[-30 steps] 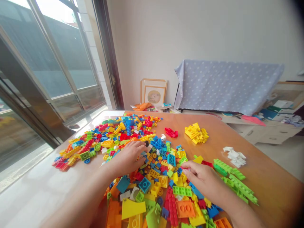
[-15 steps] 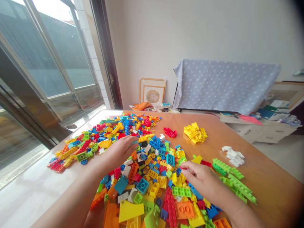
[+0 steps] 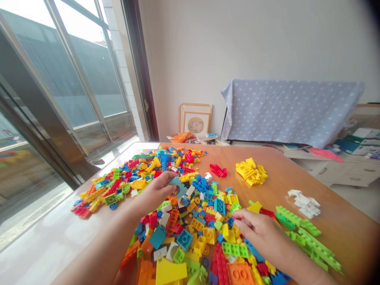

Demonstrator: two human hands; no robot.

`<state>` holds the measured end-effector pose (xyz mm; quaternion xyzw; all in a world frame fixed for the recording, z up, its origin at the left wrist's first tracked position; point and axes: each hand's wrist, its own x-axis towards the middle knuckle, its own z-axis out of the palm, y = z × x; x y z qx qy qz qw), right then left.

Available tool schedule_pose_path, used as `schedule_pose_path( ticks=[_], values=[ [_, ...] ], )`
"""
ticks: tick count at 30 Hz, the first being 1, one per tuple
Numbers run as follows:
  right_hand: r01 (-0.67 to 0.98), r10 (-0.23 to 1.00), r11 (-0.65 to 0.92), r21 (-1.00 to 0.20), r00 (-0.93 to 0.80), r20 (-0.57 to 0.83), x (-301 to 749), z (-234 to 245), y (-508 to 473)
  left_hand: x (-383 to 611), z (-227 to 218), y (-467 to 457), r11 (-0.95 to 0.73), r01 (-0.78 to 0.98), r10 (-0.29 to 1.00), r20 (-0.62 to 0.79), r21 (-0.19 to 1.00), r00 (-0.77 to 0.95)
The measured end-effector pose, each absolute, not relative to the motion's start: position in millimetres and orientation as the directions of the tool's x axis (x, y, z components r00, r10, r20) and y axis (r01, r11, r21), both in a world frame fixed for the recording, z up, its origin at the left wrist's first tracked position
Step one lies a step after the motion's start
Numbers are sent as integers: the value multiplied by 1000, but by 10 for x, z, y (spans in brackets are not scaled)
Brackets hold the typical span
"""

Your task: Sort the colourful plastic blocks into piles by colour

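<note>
My left hand point(image 3: 158, 190) is over the middle of a big heap of mixed toy building bricks point(image 3: 196, 223). Its thumb and fingers pinch a teal curved brick point(image 3: 178, 186), with a rounded notch on its lower edge. On the right side of the heap, my right hand point(image 3: 255, 227) hangs low over the bricks, its thumb and forefinger close together. Whatever may be between those fingertips is hidden or too small to name. A light green brick point(image 3: 235, 249) and several yellow bricks lie near its fingers.
Sorted piles lie on the wooden table point(image 3: 276, 162): red bricks point(image 3: 218, 170), yellow bricks point(image 3: 251, 172), white bricks point(image 3: 305, 204) and long green bricks point(image 3: 314, 237). More mixed bricks point(image 3: 118, 180) spread to the back left. Behind stands a polka-dot cloth point(image 3: 291, 111) over something flat.
The teal brick, mostly hidden behind my left hand before, now shows plainly between its fingers. My right hand stays over nearly the same bricks. The whole view has shifted slightly left.
</note>
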<state>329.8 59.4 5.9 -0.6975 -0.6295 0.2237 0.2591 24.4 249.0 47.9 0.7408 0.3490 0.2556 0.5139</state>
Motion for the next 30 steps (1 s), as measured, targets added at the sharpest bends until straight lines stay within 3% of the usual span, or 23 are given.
schedule_pose_path(
  ticks=[5, 9, 16, 23, 30],
  values=[
    [765, 995, -76, -639, 104, 7, 3263, 127, 572, 267, 501, 2422, -149, 168, 734, -5, 974, 680],
    [783, 996, -88, -616, 87, -32, 3245, 169, 558, 285, 519, 2372, -205, 228, 661, -38, 952, 750],
    [761, 994, -79, -644, 106, 3, 3258, 155, 564, 193, 446, 2537, -432, 397, 800, 141, 810, 583],
    [784, 993, -105, -611, 121, -16, 3285, 17, 594, -37, 384, 2728, -523, 666, 841, 196, 532, 504],
    [802, 994, -97, -589, 109, -15, 3277, 47, 591, -30, 380, 2732, -626, 711, 780, 238, 321, 579]
  ],
)
